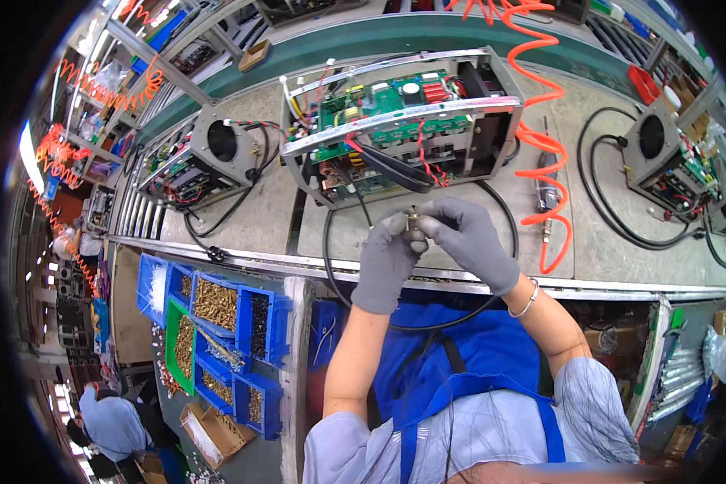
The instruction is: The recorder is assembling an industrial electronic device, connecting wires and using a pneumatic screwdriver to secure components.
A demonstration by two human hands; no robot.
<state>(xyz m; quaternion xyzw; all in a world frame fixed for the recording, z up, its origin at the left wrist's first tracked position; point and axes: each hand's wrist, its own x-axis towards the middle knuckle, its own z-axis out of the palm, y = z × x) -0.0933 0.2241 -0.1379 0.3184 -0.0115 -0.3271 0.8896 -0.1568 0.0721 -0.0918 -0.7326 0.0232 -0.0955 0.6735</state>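
Both my hands wear grey gloves and meet in front of the open chassis. A small brass-coloured metal part (412, 220) is pinched between the fingertips of my left hand (385, 262) and my right hand (474, 244); the fingers cover most of it, so its exact kind does not show. Just beyond them stands the metal-framed power unit (403, 121), with green circuit boards, red and black wires and a thick black sleeved cable (391, 167) hanging out at its front. A black power cord (331, 258) loops from the unit around under my hands.
An orange coiled air hose (532, 145) hangs beside a pneumatic screwdriver (548, 189) to the right. Similar units stand at the left (210, 153) and right (661, 153). Blue bins (278, 323) of brass fasteners sit lower left. Another person (113, 427) is at far lower left.
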